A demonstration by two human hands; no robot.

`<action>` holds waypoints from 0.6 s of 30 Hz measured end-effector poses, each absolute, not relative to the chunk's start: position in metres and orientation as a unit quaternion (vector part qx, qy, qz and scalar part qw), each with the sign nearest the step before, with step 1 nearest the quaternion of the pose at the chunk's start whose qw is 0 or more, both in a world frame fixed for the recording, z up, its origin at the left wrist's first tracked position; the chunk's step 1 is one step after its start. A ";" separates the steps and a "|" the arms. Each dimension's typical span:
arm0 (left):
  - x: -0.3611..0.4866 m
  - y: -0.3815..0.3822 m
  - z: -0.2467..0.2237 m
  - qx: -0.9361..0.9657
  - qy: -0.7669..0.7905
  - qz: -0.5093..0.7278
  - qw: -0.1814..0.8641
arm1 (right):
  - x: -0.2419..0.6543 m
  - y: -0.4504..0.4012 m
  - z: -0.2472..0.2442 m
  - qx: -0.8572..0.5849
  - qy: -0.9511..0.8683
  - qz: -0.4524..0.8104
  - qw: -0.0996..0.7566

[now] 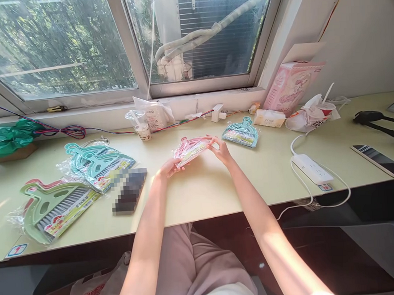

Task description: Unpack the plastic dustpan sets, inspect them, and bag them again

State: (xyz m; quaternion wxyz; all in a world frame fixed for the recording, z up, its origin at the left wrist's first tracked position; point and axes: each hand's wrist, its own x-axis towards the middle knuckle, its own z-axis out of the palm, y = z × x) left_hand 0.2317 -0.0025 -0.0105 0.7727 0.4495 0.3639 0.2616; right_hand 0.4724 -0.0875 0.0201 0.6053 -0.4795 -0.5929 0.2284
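A pink dustpan and brush set in clear plastic wrap is held tilted just above the table, with a printed label along its lower edge. My left hand grips its lower left corner. At the upper right corner, my right hand pinches the wrap between thumb and fingers. A blue-green wrapped set lies to the right of my right hand. On the left are stacked blue-green sets, and nearer to me green and pink ones.
A phone lies left of my left arm. Along the window side stand a plastic cup, a tissue pack and a pink box. A white power strip with its cord sits near the front edge at right, beside another phone.
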 end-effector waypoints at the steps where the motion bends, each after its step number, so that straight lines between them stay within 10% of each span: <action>1: 0.232 -0.002 -0.011 0.451 0.374 0.258 0.768 | 0.472 -0.086 0.018 -0.496 -0.602 0.210 0.590; 18: 0.242 -0.012 -0.010 0.557 0.313 0.282 0.716 | 0.481 -0.071 0.001 -0.578 -0.591 0.079 0.557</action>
